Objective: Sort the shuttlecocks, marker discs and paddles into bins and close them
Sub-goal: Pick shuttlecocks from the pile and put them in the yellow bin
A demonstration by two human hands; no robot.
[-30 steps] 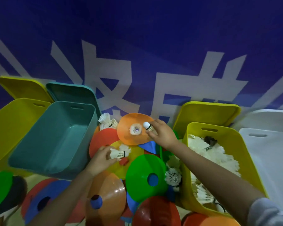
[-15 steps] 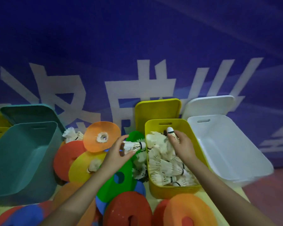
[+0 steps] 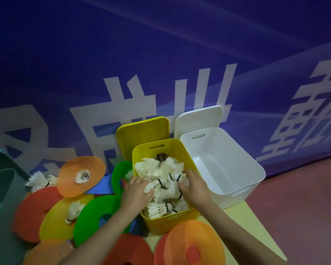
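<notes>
- Both hands are down in the yellow bin [image 3: 177,148], which is pretty much stuffed with white feather shuttlecocks [image 3: 164,188].
- Left hand [image 3: 137,194] comes in over the bin's left wall, fingers curled onto a shuttlecock [image 3: 154,185] lying on top of the heap. Looks like it's holding it, though the grip is a bit hard to read.
- Right hand [image 3: 194,185] sits on the right side of the pile, fingers spread and lying on the feathers; can't tell if it's actually gripping anything.
- The yellow lid [image 3: 141,132] leans on the blue banner wall [image 3: 161,54] right behind the bin.
- The white bin [image 3: 237,163] stands just to the right, touching the yellow one, with its white lid [image 3: 197,117] propped behind it.
- Marker discs [image 3: 80,175] are heaped to the left and front of the yellow bin: orange, red, yellow, green, blue, all overlapping.
- A few stray shuttlecocks are still out there: one poking through the tilted orange disc's hole, one on the yellow disc [image 3: 61,219], a small bunch by the wall.
- A teal bin [image 3: 0,188] peeks in at the far left edge.
</notes>
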